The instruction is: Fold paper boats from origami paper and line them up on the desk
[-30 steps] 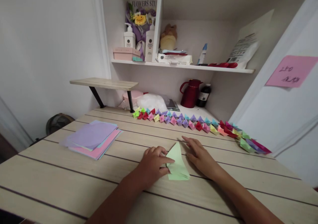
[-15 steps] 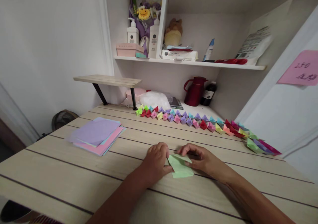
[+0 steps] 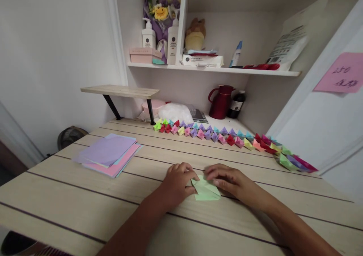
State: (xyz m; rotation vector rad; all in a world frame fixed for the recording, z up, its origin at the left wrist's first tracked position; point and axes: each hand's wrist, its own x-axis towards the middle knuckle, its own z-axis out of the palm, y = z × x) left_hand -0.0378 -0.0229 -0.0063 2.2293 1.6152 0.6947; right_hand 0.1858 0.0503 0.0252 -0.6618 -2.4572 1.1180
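Observation:
A light green piece of folded origami paper (image 3: pixel 206 191) lies on the wooden table between my hands. My left hand (image 3: pixel 179 184) grips its left edge, with index finger and thumb set apart along that side. From the right, my right hand (image 3: pixel 227 178) holds the paper's upper right part, its fingers curved and the thumb resting on a fold. The fingertips hide part of the upper edge. Further left lies a loose stack of coloured paper sheets (image 3: pixel 109 150), lilac on top with pink and blue below.
Rows of small folded paper pieces (image 3: pixel 208 135) in many colours run along the table's back and right. Behind them stand a dark red jug (image 3: pixel 221 103) and a dark bottle (image 3: pixel 237 105). A small raised wooden shelf (image 3: pixel 120 90) stands at the back left.
The raised flap of the green paper now lies flatter. My right hand has shifted slightly right, its thumb now on top of the paper. The view has tilted a little.

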